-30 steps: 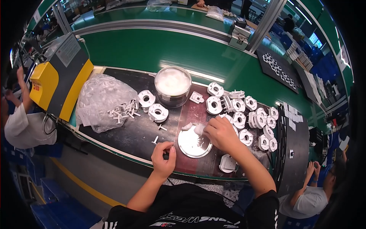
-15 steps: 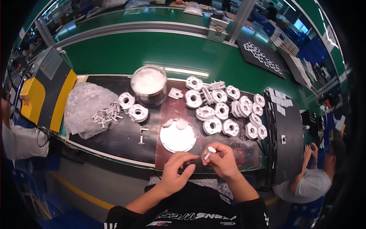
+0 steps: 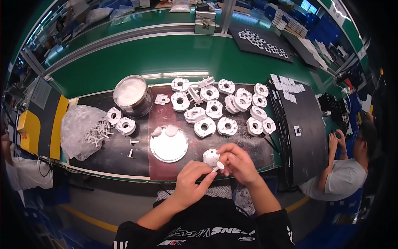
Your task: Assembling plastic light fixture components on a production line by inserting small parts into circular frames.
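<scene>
My left hand (image 3: pixel 195 182) pinches the stem of a white flat-headed pin (image 3: pixel 219 166) between thumb and fingertips, above the bench's near edge. Close to the pin's round head, my right hand (image 3: pixel 240 164) has its fingers bent in; whatever they hold is hidden. Just beyond my fingers lies a white part with small holes (image 3: pixel 210 157), partly covered by my right hand. Left of it is a round white lid (image 3: pixel 169 145) with lumps of white paste at its far rim. Two loose pins (image 3: pixel 130 153) lie farther left.
Several white ring-shaped housings (image 3: pixel 205 127) crowd the bench's right half. A tub of white paste (image 3: pixel 132 93) stands behind the lid. At left are a plastic bag (image 3: pixel 76 135) with several pins and a yellow-grey machine (image 3: pixel 37 122). A co-worker (image 3: pixel 346 170) sits beside black boards (image 3: pixel 304 137).
The pin has passed from my right hand's fingers to my left hand's. The holed white part has come into sight beyond my hands. The whole view has shifted, moving the bench leftward in the picture.
</scene>
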The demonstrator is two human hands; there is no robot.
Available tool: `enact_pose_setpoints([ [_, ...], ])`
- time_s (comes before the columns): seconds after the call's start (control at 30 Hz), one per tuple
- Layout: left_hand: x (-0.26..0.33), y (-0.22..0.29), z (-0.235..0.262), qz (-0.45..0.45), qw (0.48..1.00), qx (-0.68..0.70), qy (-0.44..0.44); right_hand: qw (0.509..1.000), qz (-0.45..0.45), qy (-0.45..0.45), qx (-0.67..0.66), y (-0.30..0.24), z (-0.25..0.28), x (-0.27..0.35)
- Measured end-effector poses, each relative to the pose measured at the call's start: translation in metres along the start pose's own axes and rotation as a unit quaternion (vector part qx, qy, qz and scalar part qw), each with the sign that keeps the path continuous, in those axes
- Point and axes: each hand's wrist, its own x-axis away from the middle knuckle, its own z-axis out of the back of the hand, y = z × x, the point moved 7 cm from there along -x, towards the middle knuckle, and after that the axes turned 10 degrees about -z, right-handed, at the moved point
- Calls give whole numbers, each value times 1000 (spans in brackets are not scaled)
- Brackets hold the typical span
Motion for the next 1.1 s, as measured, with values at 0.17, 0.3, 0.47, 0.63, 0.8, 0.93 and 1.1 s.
enact_pose_setpoints([
  [0.17,-4,0,-11,-54,996,-56,-39,988,-68,-40,131,-15,3,-1],
  [0.3,-4,-14,-15,-46,989,-131,-42,978,-107,30,176,-23,23,-12],
  [0.47,7,-48,-23,24,968,-236,-81,976,-80,56,196,-13,50,-40],
  [0.63,12,-59,-25,43,968,-228,-99,970,-104,53,214,-4,52,-48],
  [0.8,13,-60,-25,25,968,-233,-92,966,-115,44,228,0,53,-50],
  [0.93,12,-59,-25,18,969,-230,-87,966,-115,48,226,-2,50,-51],
  [1.1,12,-60,-25,9,967,-237,-91,966,-114,54,227,-4,49,-52],
])
